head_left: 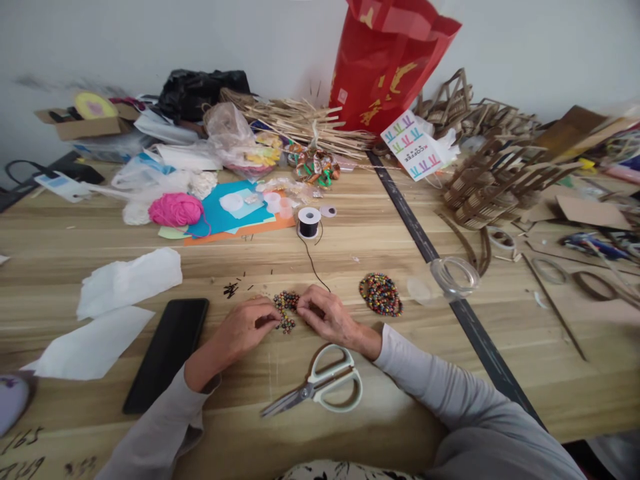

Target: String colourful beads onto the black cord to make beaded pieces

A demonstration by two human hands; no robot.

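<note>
My left hand (245,328) and my right hand (327,315) rest on the wooden table (350,280), both with fingers pinched together on a small beaded piece (286,310) of multicoloured beads between them. A thin black thread (313,263) runs from the beaded piece up to a black spool (309,222). A loose pile of coloured beads (381,294) lies just right of my right hand. White-handled scissors (320,385) lie closed below my hands.
A black phone (167,353) lies left of my left arm, white tissue sheets (125,283) beyond it. Pink yarn (176,209), coloured paper, plastic bags, a red bag (385,60), wooden sticks and cardboard strip models (490,180) crowd the back. A clear round lid (454,277) sits right.
</note>
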